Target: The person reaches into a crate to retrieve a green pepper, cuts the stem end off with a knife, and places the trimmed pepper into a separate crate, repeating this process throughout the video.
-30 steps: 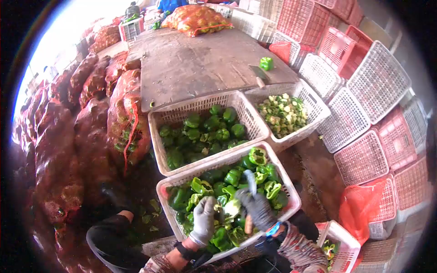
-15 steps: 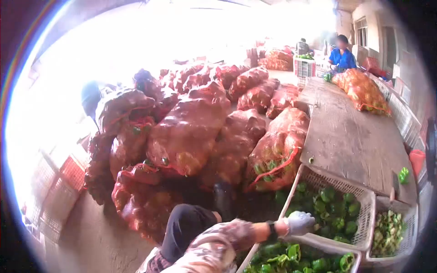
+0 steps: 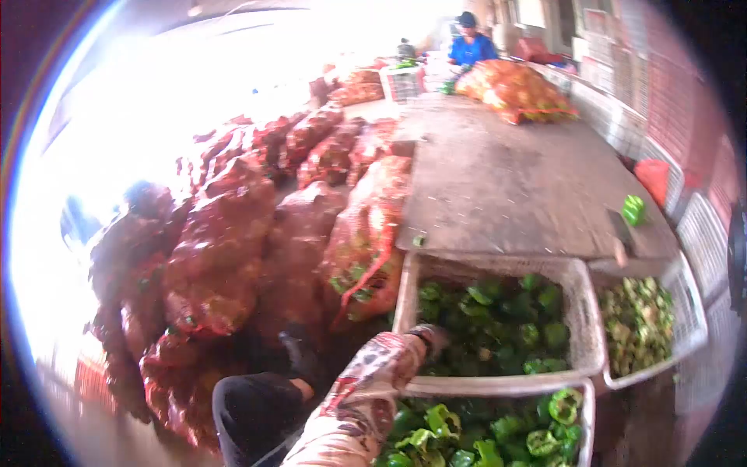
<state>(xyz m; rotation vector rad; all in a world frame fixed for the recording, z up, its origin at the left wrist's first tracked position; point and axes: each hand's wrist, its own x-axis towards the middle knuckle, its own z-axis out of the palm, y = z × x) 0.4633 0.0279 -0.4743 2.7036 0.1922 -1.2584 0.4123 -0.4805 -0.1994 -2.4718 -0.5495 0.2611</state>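
My left hand [image 3: 436, 339], blurred, reaches over the left side of a white crate [image 3: 591, 311] of green peppers [image 3: 506, 327]. Its fingers are smeared, and whether it holds anything cannot be made out. A patterned sleeve covers the forearm. Nearer to me, a second crate [image 3: 587, 412] holds more green peppers [image 3: 443, 420], some cut open. My right hand is out of view. On the wooden table [image 3: 513, 187] lie a green pepper [image 3: 634, 210] and a knife [image 3: 621, 237] near the right front corner.
Full red mesh sacks [image 3: 218, 249] crowd the floor at the left. A crate [image 3: 685, 319] of pale green scraps stands at the right. Farther back, an orange mesh sack [image 3: 513, 87] rests on the table near a person in blue [image 3: 472, 50]. Stacked crates [image 3: 622, 117] line the right side.
The view has swung right, so the table and crates appear farther left. My left hand has moved from the rim between the pepper crates to the far crate's left side.
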